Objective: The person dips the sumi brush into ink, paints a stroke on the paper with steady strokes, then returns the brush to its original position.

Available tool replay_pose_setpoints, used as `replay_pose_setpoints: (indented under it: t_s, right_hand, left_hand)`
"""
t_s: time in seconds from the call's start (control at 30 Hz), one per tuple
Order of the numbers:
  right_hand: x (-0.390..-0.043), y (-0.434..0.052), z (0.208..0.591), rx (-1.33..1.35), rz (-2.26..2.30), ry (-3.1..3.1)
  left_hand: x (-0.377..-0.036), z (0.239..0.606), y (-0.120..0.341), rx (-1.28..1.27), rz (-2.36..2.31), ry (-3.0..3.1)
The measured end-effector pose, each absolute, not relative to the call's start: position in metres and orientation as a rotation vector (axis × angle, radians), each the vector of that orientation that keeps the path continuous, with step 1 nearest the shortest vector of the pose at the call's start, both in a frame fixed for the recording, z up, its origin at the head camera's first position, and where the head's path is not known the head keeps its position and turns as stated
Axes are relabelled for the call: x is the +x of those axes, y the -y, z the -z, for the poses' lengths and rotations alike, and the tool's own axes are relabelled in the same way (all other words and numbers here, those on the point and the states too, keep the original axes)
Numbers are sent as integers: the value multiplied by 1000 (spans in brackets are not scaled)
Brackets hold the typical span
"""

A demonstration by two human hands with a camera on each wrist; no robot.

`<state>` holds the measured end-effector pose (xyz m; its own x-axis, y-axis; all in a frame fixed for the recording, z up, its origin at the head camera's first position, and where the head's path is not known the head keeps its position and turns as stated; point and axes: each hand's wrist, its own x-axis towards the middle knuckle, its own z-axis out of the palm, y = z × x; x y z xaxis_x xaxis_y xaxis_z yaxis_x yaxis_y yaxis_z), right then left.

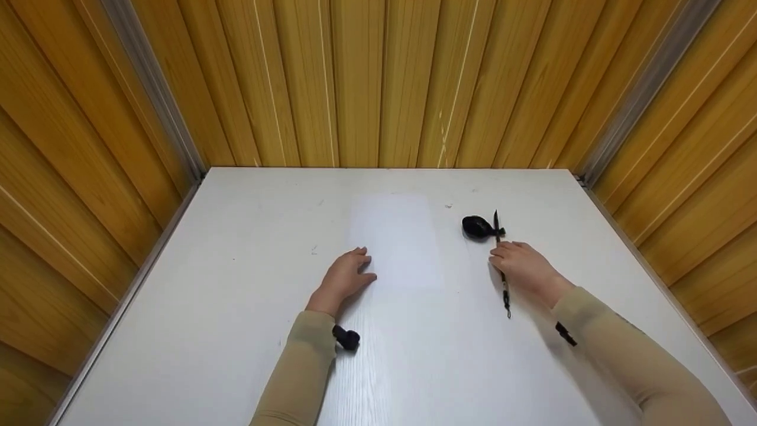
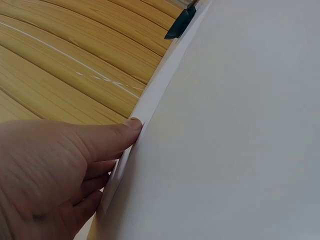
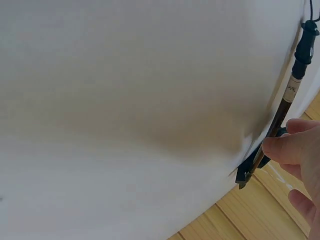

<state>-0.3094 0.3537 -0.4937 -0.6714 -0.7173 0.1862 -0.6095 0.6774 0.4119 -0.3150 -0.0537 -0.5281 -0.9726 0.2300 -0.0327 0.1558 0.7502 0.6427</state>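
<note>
Head view shows the brush (image 1: 502,267) lying on the right side of the table (image 1: 236,331), its long axis running near to far, the dark bristle tip pointing away from me and the tail with its cord toward me. My right hand (image 1: 523,269) lies right over the middle of the shaft; in the right wrist view my fingertips (image 3: 280,149) touch the handle, curling toward it, but I cannot tell whether they have truly closed round it. Past my fingers, at the far end, the tip rests across a small black dish (image 1: 478,228), touching it.

To the left of the brush, well apart, a sheet of white paper (image 1: 396,239) lies flat, its long side also running near to far. My left hand (image 1: 346,277) rests on its near left corner, fingers nearly straight and pressing down, gripping nothing. So the brush lies under my right hand, and far from my left.
</note>
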Motion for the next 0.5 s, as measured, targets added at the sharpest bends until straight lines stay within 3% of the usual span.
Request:
replay_pose_setpoints:
  t_s: [0.5]
  right_hand:
    - [-312, -360, 503, 1133, 489, 2504]
  left_hand:
    - [-315, 530, 54, 332, -1046, -2832]
